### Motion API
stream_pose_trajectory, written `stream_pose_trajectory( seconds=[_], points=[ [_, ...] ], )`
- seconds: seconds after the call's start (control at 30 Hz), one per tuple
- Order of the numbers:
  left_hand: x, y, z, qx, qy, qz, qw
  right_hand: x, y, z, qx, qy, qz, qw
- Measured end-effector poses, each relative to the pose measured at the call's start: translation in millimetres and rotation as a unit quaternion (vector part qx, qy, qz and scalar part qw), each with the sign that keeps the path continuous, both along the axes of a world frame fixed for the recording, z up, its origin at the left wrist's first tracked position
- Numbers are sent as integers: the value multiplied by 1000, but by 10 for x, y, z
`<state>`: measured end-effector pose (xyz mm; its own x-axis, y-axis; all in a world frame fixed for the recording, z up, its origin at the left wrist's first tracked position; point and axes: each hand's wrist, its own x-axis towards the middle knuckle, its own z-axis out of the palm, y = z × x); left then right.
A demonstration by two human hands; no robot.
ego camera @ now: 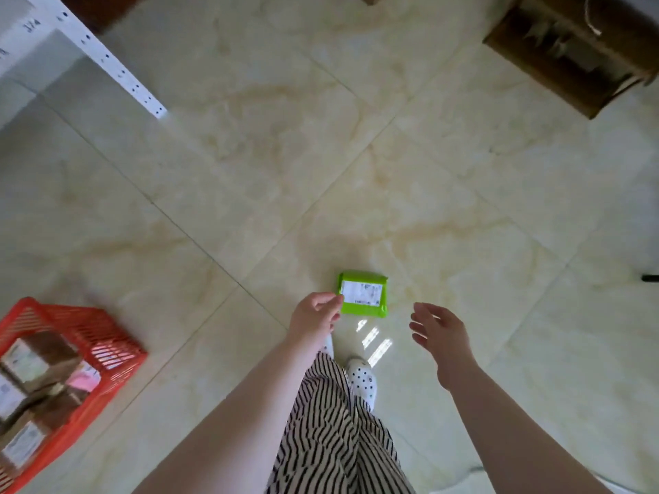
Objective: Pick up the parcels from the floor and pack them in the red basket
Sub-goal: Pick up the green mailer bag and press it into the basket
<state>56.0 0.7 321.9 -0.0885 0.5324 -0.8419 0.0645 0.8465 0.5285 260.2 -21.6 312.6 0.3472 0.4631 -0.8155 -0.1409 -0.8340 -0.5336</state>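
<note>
green parcel [363, 294] lies flat on the tiled floor [321, 155] at centre, white label up. left hand [315, 317] sits at the parcel's 9 o'clock edge, fingers curled narrow, thumb tip at the label corner (contact cannot be confirmed). right hand [440, 331] hovers at 3 o'clock, fingers spread wide, apart from the parcel. red basket [107, 336] stands at 8 o'clock, well apart, with brown boxes inside. open floor runs from 10 to 2 o'clock; a cardboard box [570, 51] sits at 1 o'clock, a white shelf post [110, 62] at 11 o'clock.
</note>
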Motion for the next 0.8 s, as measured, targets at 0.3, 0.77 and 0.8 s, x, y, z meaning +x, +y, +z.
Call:
stream_pose_trajectory(
  seconds=[0.3,0.77,0.8],
  points=[
    [302,264,-979,-26,60,-62,996,188,310,-1050,-24,-25,35,999],
    [595,39,-3603,-92,105,-100,985,181,92,-3777,-109,16,134,985],
    [606,16,-3585,-89,99,-87,987,145,68,-3748,-109,34,137,984]
  ],
)
